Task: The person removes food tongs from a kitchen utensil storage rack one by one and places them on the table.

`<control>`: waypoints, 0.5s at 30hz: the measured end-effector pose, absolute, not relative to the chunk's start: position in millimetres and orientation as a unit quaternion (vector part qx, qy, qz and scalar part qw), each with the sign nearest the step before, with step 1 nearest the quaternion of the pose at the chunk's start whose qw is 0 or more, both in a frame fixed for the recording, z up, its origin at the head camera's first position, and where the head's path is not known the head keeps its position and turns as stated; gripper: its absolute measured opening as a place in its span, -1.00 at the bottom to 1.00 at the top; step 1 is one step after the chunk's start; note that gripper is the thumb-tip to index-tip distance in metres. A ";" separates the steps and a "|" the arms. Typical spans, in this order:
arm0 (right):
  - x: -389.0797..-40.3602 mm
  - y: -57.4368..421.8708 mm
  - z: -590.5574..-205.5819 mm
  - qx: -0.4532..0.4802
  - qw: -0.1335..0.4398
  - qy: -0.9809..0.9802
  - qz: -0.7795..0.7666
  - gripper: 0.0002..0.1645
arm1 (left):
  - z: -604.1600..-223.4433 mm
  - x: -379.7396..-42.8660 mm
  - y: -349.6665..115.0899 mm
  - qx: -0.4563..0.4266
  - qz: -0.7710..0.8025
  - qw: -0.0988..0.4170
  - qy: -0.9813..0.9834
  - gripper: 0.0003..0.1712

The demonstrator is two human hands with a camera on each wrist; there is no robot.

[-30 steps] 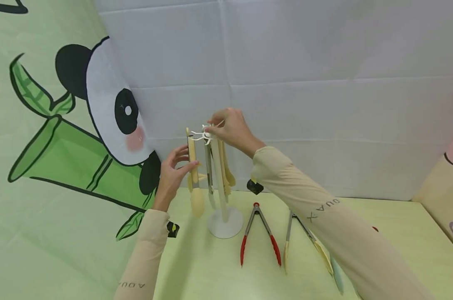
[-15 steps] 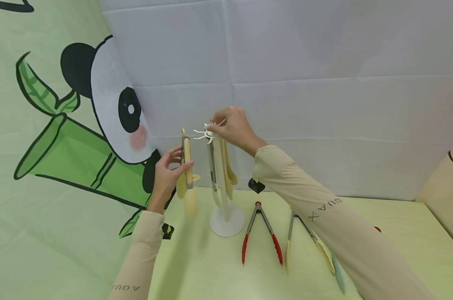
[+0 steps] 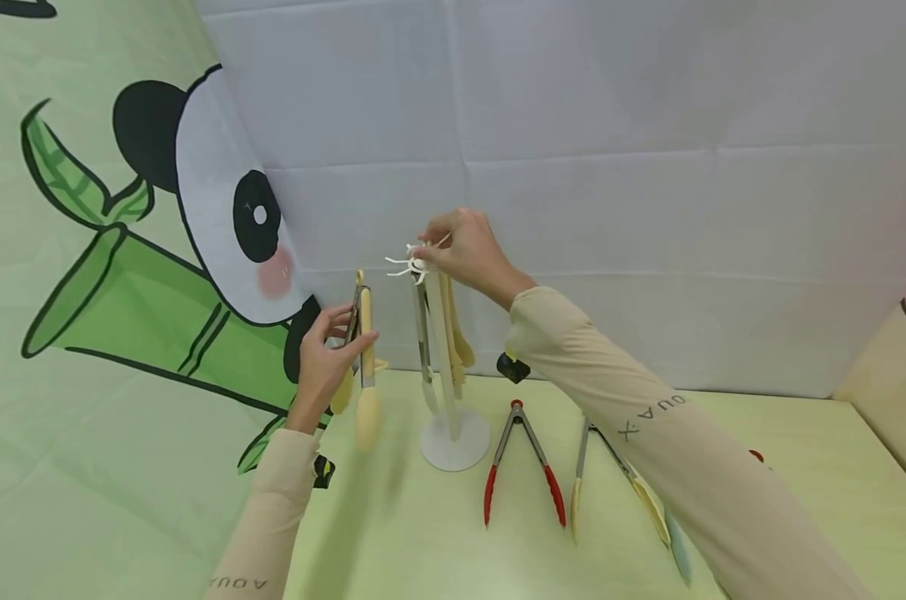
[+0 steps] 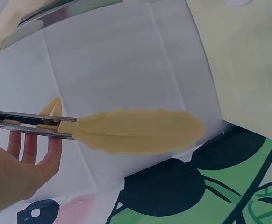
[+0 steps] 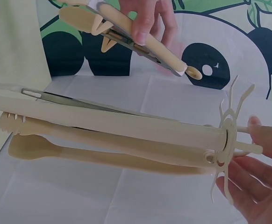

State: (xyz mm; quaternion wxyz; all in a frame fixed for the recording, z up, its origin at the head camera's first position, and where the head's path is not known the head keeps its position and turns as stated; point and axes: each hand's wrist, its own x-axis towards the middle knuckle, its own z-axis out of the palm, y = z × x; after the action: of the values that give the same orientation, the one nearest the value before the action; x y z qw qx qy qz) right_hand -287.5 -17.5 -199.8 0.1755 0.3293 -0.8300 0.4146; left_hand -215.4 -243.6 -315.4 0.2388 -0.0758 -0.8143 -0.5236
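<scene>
My left hand (image 3: 323, 367) holds a pair of tongs (image 3: 366, 358) with yellow-covered handles, upright and left of the white utensil stand (image 3: 455, 437). Its broad yellow head (image 4: 138, 131) fills the middle of the left wrist view. With thumb and fingers, my right hand (image 3: 473, 257) pinches a hook at the top of the stand. From other hooks hang a yellow spoon (image 5: 33, 147), a toothed yellow utensil (image 5: 21, 123) and a metal-shafted utensil with a pale tip (image 3: 425, 350). A gap separates the held tongs from the stand's hooks (image 3: 398, 265).
Red-tipped tongs (image 3: 516, 408) lie spread on the pale table (image 3: 422, 542). To their right are yellow-tipped tongs (image 3: 651, 508) and a light green utensil (image 3: 678, 550), partly behind my right sleeve. A white cloth backdrop (image 3: 648, 217) stands behind, a green panda cloth (image 3: 220, 350) at left.
My left hand has moved left and slightly down with the tongs, away from the stand's hooks. My right hand has stayed at the stand's top.
</scene>
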 end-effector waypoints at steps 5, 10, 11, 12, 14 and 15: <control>-288.2 -15.3 -200.3 0.331 0.171 -0.828 0.419 -0.89 | -343.1 -231.2 -259.8 -0.043 -0.498 0.241 -0.832 -0.40; -290.3 -13.8 -202.7 0.332 0.173 -0.827 0.419 -0.90 | -361.5 -236.7 -266.7 -0.019 -0.482 0.244 -0.841 -0.39; -290.7 -13.6 -203.2 0.333 0.174 -0.827 0.419 -0.90 | -363.9 -236.5 -267.3 -0.017 -0.480 0.246 -0.842 -0.39; -290.9 -13.4 -203.7 0.332 0.174 -0.827 0.420 -0.90 | -366.4 -236.3 -268.2 -0.014 -0.479 0.246 -0.842 -0.39; -290.8 -13.4 -204.5 0.331 0.171 -0.826 0.423 -0.90 | -372.1 -236.1 -270.6 -0.010 -0.473 0.249 -0.845 -0.40; -290.7 -13.3 -204.9 0.331 0.169 -0.826 0.424 -0.90 | -375.0 -235.8 -271.8 -0.007 -0.472 0.248 -0.846 -0.40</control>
State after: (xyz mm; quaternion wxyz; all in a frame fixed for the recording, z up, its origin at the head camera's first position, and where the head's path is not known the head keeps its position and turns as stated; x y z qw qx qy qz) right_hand -290.7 -13.3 -204.9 0.1689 0.3309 -0.8257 0.4244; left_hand -235.8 -271.8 -375.0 0.2485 -0.0070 -0.8459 -0.4718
